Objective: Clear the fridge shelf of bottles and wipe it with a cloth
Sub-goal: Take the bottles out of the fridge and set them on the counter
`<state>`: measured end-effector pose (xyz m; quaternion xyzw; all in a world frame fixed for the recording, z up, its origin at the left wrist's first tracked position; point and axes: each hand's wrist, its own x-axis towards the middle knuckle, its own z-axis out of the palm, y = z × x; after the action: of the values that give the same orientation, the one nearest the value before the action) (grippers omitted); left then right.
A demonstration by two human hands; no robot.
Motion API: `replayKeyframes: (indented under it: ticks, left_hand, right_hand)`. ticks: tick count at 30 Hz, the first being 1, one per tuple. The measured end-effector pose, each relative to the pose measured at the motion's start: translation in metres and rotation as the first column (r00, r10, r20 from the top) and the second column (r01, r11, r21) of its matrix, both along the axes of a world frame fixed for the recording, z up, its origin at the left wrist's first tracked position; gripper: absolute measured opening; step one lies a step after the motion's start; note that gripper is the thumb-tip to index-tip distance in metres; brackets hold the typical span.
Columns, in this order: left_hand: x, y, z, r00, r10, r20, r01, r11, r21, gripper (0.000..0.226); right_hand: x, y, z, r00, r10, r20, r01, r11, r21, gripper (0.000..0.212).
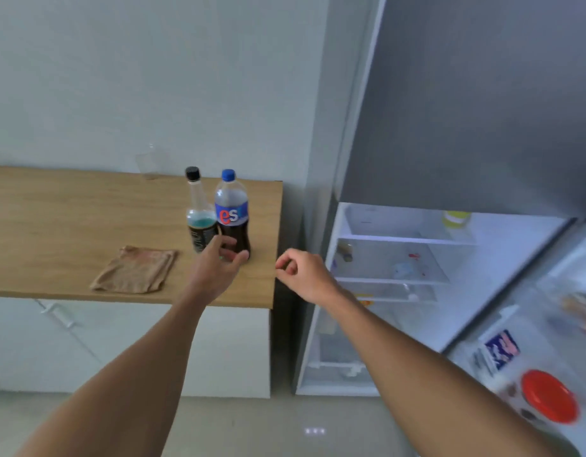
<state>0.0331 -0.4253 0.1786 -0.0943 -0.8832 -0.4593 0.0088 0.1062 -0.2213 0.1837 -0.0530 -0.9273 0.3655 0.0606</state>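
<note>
Two bottles stand side by side on the wooden counter (54,225): a cola bottle (232,212) with a blue cap and blue label, and a clear bottle (199,209) with a black cap and some teal liquid. My left hand (219,262) is right in front of their bases, fingers apart in a C shape, holding nothing. My right hand (301,272) hovers loosely curled and empty past the counter's right edge. A folded tan cloth (136,270) lies left of the bottles. The open fridge's glass shelf (384,258) shows red stains.
A clear glass (151,163) stands at the back of the counter by the wall. A yellow-lidded jar (455,219) sits on the upper fridge shelf. The open fridge door (532,324) at right holds a red-lidded jar (549,395) and packets. White cabinets are below the counter.
</note>
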Motion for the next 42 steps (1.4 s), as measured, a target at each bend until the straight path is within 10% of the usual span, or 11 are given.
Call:
replayKeyframes:
  ticks: [14,23,30,42]
  left_hand:
    - [0.062,0.224,-0.09,0.94,-0.286,0.184,0.286,0.958,0.026,0.03]
    - [-0.039,0.34,-0.188,0.979,-0.054,0.194,0.05,0.998,0.027,0.031]
    - [-0.108,0.371,-0.241,0.99,0.085,-0.113,-0.092,0.994,-0.056,0.042]
    - [-0.094,0.384,-0.229,0.946,0.28,0.164,-0.306,0.939,0.159,0.024]
  right_hand:
    - [0.039,0.194,-0.077,0.896,-0.444,0.0,0.443,0.895,-0.059,0.02]
    - [-0.078,0.279,-0.192,0.935,-0.356,0.003,0.348,0.913,-0.214,0.029]
    - [-0.147,0.29,-0.254,0.971,-0.172,-0.163,0.132,0.964,-0.23,0.029]
    - [-0.112,0.31,-0.238,0.917,-0.357,-0.179,0.296,0.909,-0.295,0.023]
